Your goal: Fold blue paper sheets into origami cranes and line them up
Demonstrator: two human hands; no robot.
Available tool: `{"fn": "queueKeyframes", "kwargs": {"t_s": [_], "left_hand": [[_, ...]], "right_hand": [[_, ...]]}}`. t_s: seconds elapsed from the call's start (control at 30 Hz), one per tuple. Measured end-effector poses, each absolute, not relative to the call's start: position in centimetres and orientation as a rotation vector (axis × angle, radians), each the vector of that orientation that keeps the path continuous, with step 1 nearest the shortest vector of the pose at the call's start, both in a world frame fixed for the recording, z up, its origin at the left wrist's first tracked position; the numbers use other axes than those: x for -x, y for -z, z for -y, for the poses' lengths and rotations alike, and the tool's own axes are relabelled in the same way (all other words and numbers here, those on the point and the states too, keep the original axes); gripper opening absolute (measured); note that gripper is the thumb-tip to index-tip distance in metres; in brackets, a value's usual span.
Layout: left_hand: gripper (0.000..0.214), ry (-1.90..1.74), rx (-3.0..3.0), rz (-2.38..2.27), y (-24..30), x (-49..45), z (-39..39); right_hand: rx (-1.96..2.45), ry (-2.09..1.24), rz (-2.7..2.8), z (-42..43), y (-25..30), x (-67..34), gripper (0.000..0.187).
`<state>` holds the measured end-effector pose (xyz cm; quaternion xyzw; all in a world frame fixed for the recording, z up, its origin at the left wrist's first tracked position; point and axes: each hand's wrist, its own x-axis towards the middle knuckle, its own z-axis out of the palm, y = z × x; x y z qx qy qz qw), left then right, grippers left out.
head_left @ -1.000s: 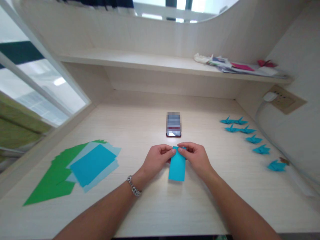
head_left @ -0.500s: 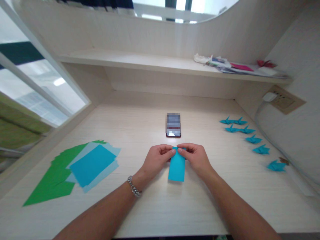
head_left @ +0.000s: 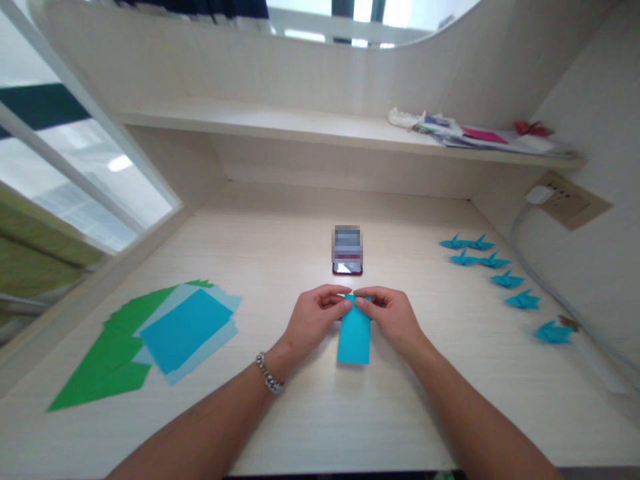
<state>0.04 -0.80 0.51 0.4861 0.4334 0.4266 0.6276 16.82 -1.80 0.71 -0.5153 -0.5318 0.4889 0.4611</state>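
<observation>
A blue sheet of paper [head_left: 354, 340], folded into a narrow rectangle, is held at its far end between both hands. My left hand [head_left: 320, 310] pinches the far left corner, thumb on top. At the far right corner my right hand [head_left: 387, 310] grips it the same way, the two thumb tips almost meeting. The paper's near end hangs free toward me. Just beyond my fingers lies a phone [head_left: 347, 250], its screen blurred. What the fingertips do beneath the paper is partly hidden.
On the left, blue sheets [head_left: 187, 330] overlap a fan of green sheets [head_left: 110, 353]. Several folded blue paper cranes [head_left: 507, 280] line the right side. Beside them a white cable [head_left: 530, 267] runs from a wall socket [head_left: 573, 200]. A shelf [head_left: 300, 123] above holds papers [head_left: 480, 135].
My left index finger has lifted slightly off the paper's far edge. Otherwise the hands and the paper stay almost where they were.
</observation>
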Motion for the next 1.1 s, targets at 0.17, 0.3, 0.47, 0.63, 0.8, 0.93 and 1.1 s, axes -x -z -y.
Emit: {"fn": "queueKeyframes", "kwargs": {"t_s": [0.17,0.3,0.47,0.63,0.8,0.93,1.1], "left_hand": [[0.027,-0.966,-1.112,-0.999,-0.49,0.00,0.78],[0.024,-0.961,-1.122,-0.994,-0.54,0.04,0.80],[0.026,-0.975,-1.131,-0.978,-0.52,0.08,0.75],[0.023,-0.982,-1.126,-1.018,-0.64,0.07,0.65],[0.022,-1.012,-1.152,-1.045,-0.95,0.17,0.65],[0.021,-1.014,-1.167,-1.050,-1.09,0.19,0.67],[0.023,-1.020,-1.179,-1.056,-0.98,0.21,0.63]], "right_hand": [[1.271,-1.203,1.329,1.79,-0.79,-16.83,0.023],[1.270,-1.204,1.354,1.80,-0.79,-16.86,0.022],[1.265,-1.205,1.363,1.77,-0.66,-16.88,0.021],[1.253,-1.209,1.362,1.71,-0.48,-16.97,0.024],[1.268,-1.242,1.249,1.68,-0.50,-17.04,0.026],[1.265,-1.226,1.195,1.58,-0.45,-17.03,0.024],[1.207,-1.288,1.141,1.47,-0.32,-16.99,0.027]]}}
